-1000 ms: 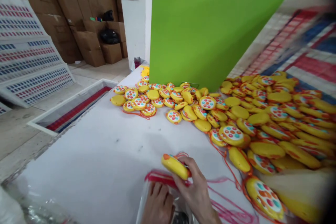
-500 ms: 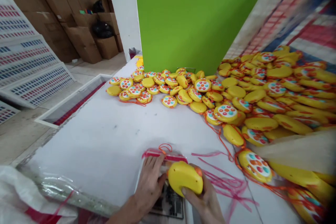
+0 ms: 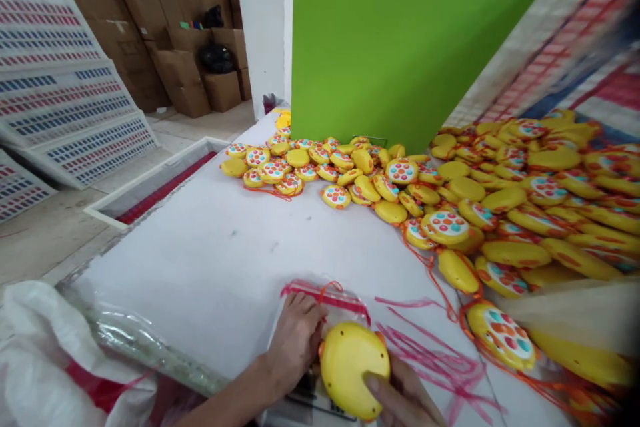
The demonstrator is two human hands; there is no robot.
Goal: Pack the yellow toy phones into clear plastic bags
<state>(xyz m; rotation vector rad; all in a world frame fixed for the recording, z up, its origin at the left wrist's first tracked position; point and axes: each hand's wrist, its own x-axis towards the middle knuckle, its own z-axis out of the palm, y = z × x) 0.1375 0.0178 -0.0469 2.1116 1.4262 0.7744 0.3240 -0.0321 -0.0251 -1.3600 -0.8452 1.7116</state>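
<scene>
My right hand [image 3: 407,393] grips a yellow plastic toy [image 3: 353,367], thumb across its plain back, where small screw holes show. Orange bits stick out at the toy's edge. Just left of it, my left hand [image 3: 297,337] is closed, fingertips pinched on an orange cord [image 3: 331,290] whose loop rises above them. The toy's front faces away from me. Beneath both hands lies a flat clear-covered packet [image 3: 353,307] with a pink-red top edge and dark print, mostly hidden by the hands and toy.
A large heap of similar yellow toys [image 3: 505,200], with coloured buttons and orange cords, covers the table's right and back. Pink plastic strips [image 3: 450,367] lie right of my hands. A green panel [image 3: 400,40] stands behind. White crates [image 3: 65,100] and cartons [image 3: 223,90] are at left.
The toy has turned in my right hand, showing its back more fully, and sits slightly lower. My left fingers have curled in on the cord. The view has shifted left.
</scene>
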